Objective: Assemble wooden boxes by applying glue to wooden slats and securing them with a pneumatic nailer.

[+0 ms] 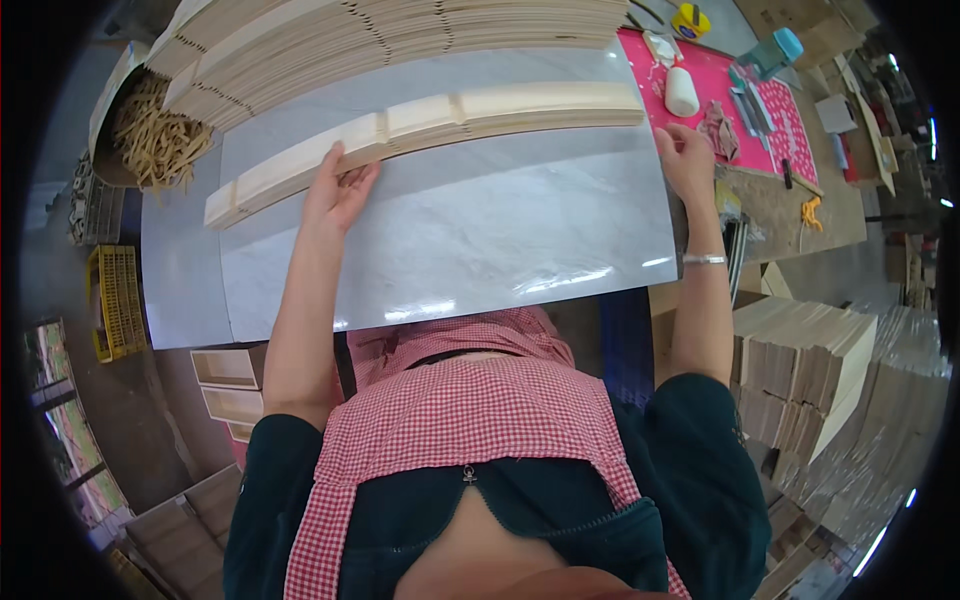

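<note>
Two hands work: left hand presses flat on the wood strip, right hand curls at the slab edge, straw box at ten o'clock.

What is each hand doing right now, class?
Left hand: open, flat on the wooden strip.
Right hand: open, resting at the marble slab edge.

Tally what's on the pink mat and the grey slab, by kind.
Notched wooden strip on the grey slab, left hand on it: 1
White bottle on the pink mat: 1
Crumpled cloth: 1
Total: 3
</note>
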`<state>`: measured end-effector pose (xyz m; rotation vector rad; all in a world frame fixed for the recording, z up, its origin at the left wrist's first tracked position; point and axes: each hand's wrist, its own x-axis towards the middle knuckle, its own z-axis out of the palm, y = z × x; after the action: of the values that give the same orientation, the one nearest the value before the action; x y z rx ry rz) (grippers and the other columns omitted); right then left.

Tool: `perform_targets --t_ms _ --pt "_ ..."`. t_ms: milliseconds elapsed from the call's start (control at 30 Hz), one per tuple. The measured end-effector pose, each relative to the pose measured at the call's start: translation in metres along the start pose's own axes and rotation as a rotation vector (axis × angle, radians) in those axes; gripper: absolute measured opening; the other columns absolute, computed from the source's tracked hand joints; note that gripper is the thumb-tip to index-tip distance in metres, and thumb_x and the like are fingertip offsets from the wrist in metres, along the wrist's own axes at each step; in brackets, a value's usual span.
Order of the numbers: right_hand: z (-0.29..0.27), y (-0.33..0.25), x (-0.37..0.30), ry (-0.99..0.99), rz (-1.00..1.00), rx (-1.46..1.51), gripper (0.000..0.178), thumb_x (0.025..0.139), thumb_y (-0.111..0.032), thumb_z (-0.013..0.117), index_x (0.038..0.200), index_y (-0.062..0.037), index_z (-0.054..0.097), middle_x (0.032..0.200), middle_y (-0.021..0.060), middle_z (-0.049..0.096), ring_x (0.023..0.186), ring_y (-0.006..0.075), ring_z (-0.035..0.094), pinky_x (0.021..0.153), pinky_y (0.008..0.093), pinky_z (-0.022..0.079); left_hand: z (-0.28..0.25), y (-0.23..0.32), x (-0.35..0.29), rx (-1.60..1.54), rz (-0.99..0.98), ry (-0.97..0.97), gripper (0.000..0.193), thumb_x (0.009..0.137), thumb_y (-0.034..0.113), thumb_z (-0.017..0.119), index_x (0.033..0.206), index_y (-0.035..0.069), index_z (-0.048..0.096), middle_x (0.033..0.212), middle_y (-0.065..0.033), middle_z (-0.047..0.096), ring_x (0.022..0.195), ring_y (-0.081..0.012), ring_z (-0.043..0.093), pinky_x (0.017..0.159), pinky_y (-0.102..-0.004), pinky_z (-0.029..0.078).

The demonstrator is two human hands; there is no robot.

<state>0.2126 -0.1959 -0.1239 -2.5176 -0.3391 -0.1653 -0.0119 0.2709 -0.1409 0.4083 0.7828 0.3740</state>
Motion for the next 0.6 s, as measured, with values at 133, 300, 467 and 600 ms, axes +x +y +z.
perform_targets --t_ms 133,300,467,600 --pt "-0.037 0.005 -0.024 0.080 -0.023 0.080 0.031 0.094 -0.026 0.063 0.106 0.0015 0.072 0.095 0.0164 0.074 0.081 0.0308 0.069 0.074 0.0386 0.054 -0.017 0.022 -0.016 0.077 -0.002 -0.006 0.058 0.094 0.012 0.073 0.134 -0.013 0.039 0.128 -0.0291 0.046 0.121 -0.0386 0.054 0.111 -0.0509 0.049" --pt "-0.004 0.007 0.017 0.181 -0.442 -0.179 0.024 0.092 -0.011 0.055 0.101 0.0020 0.073 0.099 0.0172 0.074 0.087 0.0375 0.069 0.078 0.0441 0.054 -0.032 0.044 -0.036 0.106 0.048 0.061 0.059 0.094 0.013 0.073 0.132 -0.016 0.039 0.127 -0.0263 0.047 0.118 -0.0341 0.055 0.110 -0.0473 0.050" --pt "0.038 0.021 0.042 0.023 -0.301 -0.601 0.028 0.090 -0.015 0.056 0.108 0.0012 0.070 0.108 0.0183 0.072 0.093 0.0389 0.069 0.080 0.0459 0.055 -0.049 0.046 -0.047 0.116 0.011 0.084 0.055 0.095 0.015 0.073 0.129 -0.015 0.042 0.125 -0.0246 0.048 0.116 -0.0309 0.057 0.108 -0.0434 0.052" --pt "-0.005 -0.004 0.073 -0.341 -0.061 -0.715 0.043 0.089 -0.024 0.059 0.126 -0.0026 0.063 0.127 0.0177 0.066 0.103 0.0400 0.066 0.084 0.0507 0.054 -0.081 0.063 -0.071 0.105 0.051 0.129 0.053 0.095 0.016 0.073 0.127 -0.014 0.045 0.124 -0.0240 0.049 0.114 -0.0291 0.058 0.106 -0.0407 0.054"
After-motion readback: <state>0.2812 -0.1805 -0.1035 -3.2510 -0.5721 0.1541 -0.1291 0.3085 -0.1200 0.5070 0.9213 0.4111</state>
